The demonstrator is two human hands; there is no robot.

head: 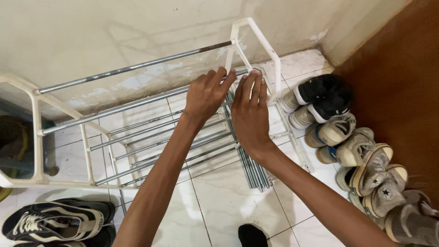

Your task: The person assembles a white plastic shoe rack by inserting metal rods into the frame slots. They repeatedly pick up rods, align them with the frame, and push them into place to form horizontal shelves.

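Observation:
A shoe rack with white plastic side frames [256, 43] and grey metal rods [132, 68] stands against the wall. My left hand [206, 93] curls its fingers over one of the rack's front rods near the right side frame. Beside it, my right hand [250, 112] lies fingers-up against the same end of the rack, its fingertips touching the white frame. Beneath my right hand a bundle of loose metal rods [254, 171] lies on the tiled floor.
Several pairs of sneakers [347, 137] line the floor on the right beside a brown door. A black-and-white sneaker [55, 224] sits at the bottom left. A dark sock-covered toe [251, 235] shows at the bottom edge. The wall [114, 32] is stained.

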